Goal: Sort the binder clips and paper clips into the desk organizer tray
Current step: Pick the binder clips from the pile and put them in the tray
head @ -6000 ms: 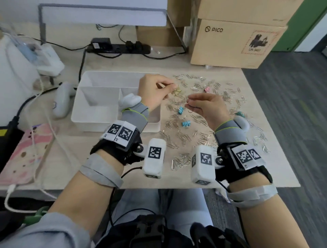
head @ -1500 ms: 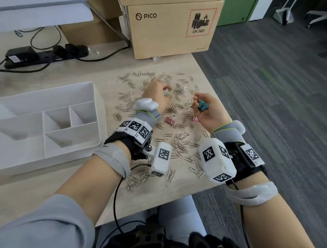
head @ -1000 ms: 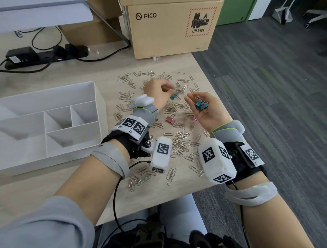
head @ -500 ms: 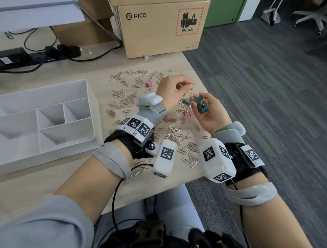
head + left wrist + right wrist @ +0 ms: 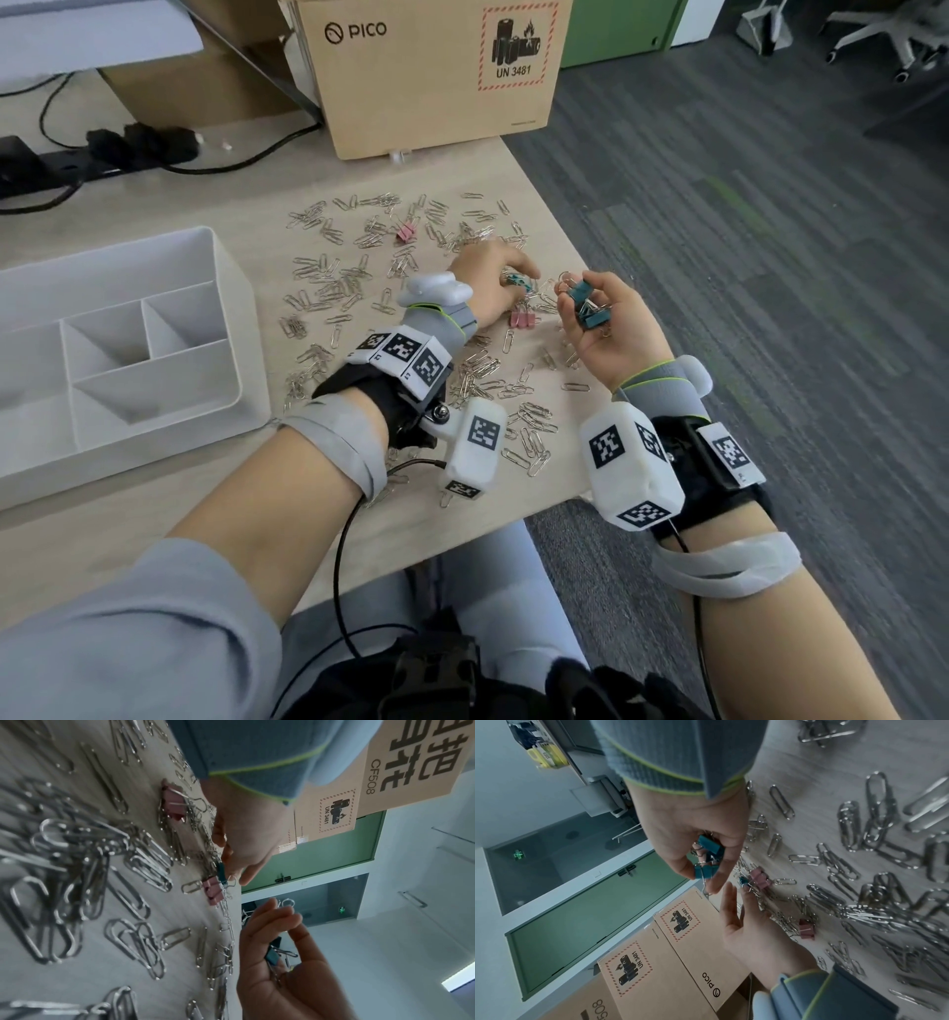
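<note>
Currently the left hand (image 5: 490, 288) is down on the light wooden desk (image 5: 154, 514), its fingertips pinching a small teal binder clip (image 5: 515, 280) that lies among the loose silver wire paper clips (image 5: 328, 288). That clip sits directly under the left fingertips, just left of the right hand (image 5: 611, 329), so the left hand is the nearer one. Its long axis cannot be read with confidence; the left wrist view shows only a teal edge beside a pair of pink binder clips (image 5: 524, 319), which rest on the desk just nearer the person.

The right hand is raised palm-up just off the desk, fingers curled round a cluster of teal binder clips (image 5: 585, 308) with their wire handles sticking out. The gap between the two hands is small, so the pinched clip probably goes to the right palm next, a short move to the right.

Another pink binder clip (image 5: 405, 232) lies farther back among the paper clips, well apart from both hands.

The white plastic desk organizer tray (image 5: 226, 329) stands well to the left of both hands. Its visible compartments hold nothing; no clip has yet been sorted into them.
</note>
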Tool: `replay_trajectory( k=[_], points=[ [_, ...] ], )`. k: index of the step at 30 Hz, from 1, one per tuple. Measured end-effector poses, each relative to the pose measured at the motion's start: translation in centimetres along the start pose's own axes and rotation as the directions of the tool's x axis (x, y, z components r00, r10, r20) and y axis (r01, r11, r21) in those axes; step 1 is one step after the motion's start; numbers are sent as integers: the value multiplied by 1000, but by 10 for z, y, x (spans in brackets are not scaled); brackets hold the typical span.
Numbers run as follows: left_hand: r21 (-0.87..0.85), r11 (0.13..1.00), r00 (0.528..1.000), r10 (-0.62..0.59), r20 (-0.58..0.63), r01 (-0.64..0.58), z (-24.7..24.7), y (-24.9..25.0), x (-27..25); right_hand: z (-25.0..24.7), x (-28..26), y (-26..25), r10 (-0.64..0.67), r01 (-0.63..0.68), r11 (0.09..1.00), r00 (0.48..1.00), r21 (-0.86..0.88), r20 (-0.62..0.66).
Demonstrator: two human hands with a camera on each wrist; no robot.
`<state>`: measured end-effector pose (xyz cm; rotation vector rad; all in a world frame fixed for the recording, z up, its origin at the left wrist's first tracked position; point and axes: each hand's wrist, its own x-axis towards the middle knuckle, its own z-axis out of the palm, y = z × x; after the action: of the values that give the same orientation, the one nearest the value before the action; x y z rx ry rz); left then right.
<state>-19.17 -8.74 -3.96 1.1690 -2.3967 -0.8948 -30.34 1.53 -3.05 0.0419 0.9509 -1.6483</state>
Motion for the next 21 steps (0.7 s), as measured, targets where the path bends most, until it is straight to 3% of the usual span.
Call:
replay_trajectory(
  k=[6, 13, 21],
  points=[
    [5, 1000, 995, 19, 101, -19, -1, 1, 0, -2, -1, 0, 6, -6, 1000, 1000, 2, 8],
    [-112, 994, 1000, -6, -31, 3, 4, -3, 0, -3, -2, -1, 2, -2, 1000, 1000, 16, -6],
    [-414, 909, 990, -4, -143, -56, -21, 5, -12, 6, -5, 4, -14, 15, 1000, 999, 24, -33]
  ],
)
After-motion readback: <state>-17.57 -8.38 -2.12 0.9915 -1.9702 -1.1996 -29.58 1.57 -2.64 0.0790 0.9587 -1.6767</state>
